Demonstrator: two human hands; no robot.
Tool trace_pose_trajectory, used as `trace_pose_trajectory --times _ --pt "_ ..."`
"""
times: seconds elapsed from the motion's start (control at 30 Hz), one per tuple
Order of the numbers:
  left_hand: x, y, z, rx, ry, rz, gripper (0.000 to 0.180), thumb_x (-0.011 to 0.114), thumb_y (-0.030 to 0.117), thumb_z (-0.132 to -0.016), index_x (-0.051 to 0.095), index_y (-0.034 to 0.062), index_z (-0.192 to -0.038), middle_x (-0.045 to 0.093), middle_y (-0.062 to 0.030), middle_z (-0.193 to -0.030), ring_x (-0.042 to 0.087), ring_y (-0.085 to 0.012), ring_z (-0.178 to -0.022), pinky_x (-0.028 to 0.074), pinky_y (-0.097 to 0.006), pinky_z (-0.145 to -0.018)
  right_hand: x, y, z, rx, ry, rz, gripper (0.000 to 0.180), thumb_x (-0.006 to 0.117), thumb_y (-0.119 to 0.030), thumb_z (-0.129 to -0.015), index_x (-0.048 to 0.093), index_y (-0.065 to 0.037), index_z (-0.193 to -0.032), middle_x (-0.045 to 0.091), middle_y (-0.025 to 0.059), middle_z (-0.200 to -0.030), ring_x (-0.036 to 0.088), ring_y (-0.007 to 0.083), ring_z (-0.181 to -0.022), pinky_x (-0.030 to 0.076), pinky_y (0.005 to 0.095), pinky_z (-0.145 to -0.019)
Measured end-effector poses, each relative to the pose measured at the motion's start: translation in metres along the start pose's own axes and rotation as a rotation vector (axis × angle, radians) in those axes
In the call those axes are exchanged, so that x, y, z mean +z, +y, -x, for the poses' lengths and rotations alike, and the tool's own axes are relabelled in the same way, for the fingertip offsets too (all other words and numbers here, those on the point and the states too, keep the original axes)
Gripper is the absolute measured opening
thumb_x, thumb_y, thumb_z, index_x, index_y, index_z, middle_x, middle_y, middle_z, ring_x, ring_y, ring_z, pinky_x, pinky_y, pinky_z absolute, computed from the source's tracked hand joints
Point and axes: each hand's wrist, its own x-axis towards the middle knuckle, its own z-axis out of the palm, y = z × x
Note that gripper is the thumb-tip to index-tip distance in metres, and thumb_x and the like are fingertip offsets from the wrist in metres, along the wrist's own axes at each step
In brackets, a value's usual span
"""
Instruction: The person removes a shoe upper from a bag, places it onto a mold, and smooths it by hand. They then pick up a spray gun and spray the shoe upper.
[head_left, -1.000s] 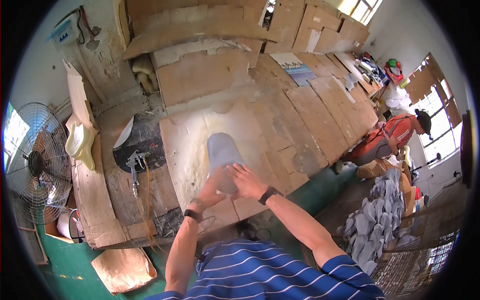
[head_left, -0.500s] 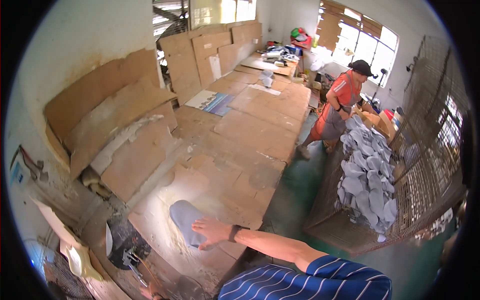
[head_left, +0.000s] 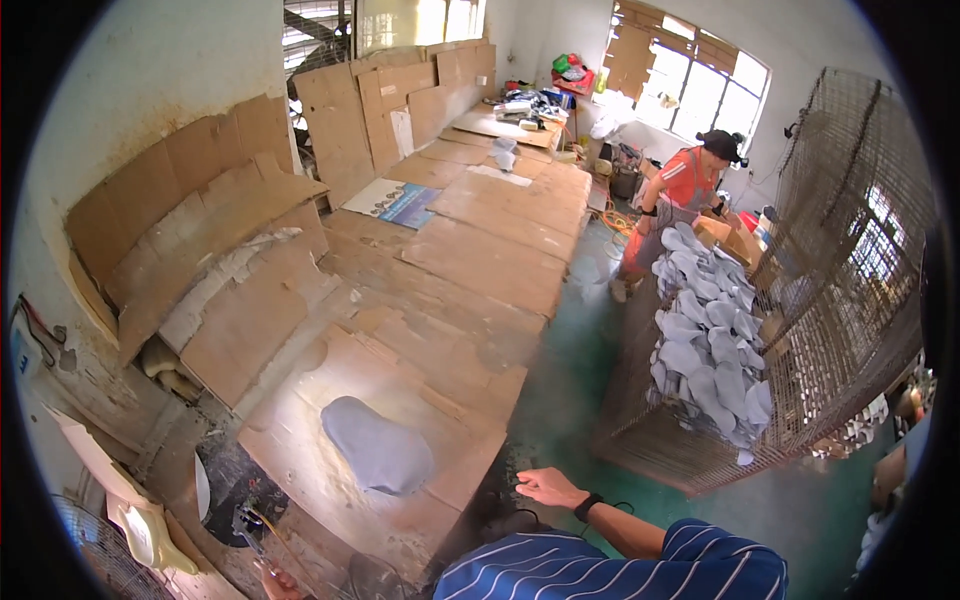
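Fingers of the right hand, at the lower centre of the frame, are loosely bent and hold nothing, just beside the bench's near edge. At the lower left, the left hand is at the lower end of a spray gun; whether its fingers are closed around it, I cannot tell. A thin orange hose runs beside the gun. Left of the frame's centre, low down, a grey rounded piece lies flat on the cardboard-covered bench, pale powdery residue around it, apart from both hands. Right of centre, many similar grey pieces are heaped on a wire-mesh rack. Behind that heap, at the upper right, stands a co-worker in an orange top. Cream-coloured moulded plastic sits at the lower left edge, near a fan.
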Motion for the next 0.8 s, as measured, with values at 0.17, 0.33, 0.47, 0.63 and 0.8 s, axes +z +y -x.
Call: trace_pose_trajectory --times 0.17,0.33,0.47,0.63,0.8 --pt "-0.025 0.003 -0.006 0.161 -0.058 0.006 0.026 0.054 0.035 -0.101 0.052 0.016 -0.083 0.036 0.0057 -0.059 0.034 -0.0097 -0.047 0.026 -0.025 -0.038 0.01 0.008 0.023 0.011 -0.068 0.04 0.049 0.063 -0.039 -0.09 0.065 0.001 -0.12 0.071 0.0208 -0.107 0.07 0.0361 -0.096 0.055 0.0412 -0.083" --pt "0.039 0.0 0.101 0.355 -0.076 -0.126 0.022 0.055 0.032 -0.101 0.054 0.014 -0.09 0.037 0.0057 -0.059 0.035 -0.0092 -0.048 0.027 -0.024 -0.039 0.013 -0.031 0.021 -0.141 -0.108 0.078 0.04 0.064 -0.032 -0.092 0.066 0.001 -0.116 0.072 0.0197 -0.106 0.069 0.0353 -0.095 0.055 0.0413 -0.081" --pt "0.085 -0.018 0.215 0.504 -0.067 -0.267 0.019 0.056 0.03 -0.101 0.055 0.0123 -0.096 0.039 0.0058 -0.06 0.035 -0.0089 -0.048 0.028 -0.023 -0.041 0.008 -0.079 0.006 -0.351 -0.176 0.059 0.04 0.064 -0.031 -0.095 0.066 -0.001 -0.121 0.072 0.018 -0.103 0.07 0.0327 -0.091 0.055 0.0398 -0.082" --pt "0.131 -0.061 0.31 0.58 -0.158 -0.392 0.018 0.057 0.027 -0.1 0.057 0.0098 -0.106 0.04 0.0056 -0.061 0.036 -0.0085 -0.049 0.029 -0.023 -0.043 -0.006 -0.171 0.002 -0.508 -0.451 -0.254 0.047 0.07 -0.028 -0.092 0.06 -0.001 -0.129 0.065 0.0197 -0.124 0.067 0.0278 -0.107 0.053 0.0368 -0.088" --pt "0.218 -0.094 0.372 0.41 -0.423 -1.072 0.029 0.06 0.023 -0.099 0.064 0.0006 -0.116 0.064 -0.01 -0.091 0.061 -0.0168 -0.074 0.05 -0.027 -0.061 -0.014 -0.192 0.012 -0.557 -0.563 -0.608 0.058 0.064 -0.027 -0.096 0.043 -0.002 -0.145 0.047 0.0162 -0.147 0.053 0.0257 -0.127 0.045 0.0341 -0.101"
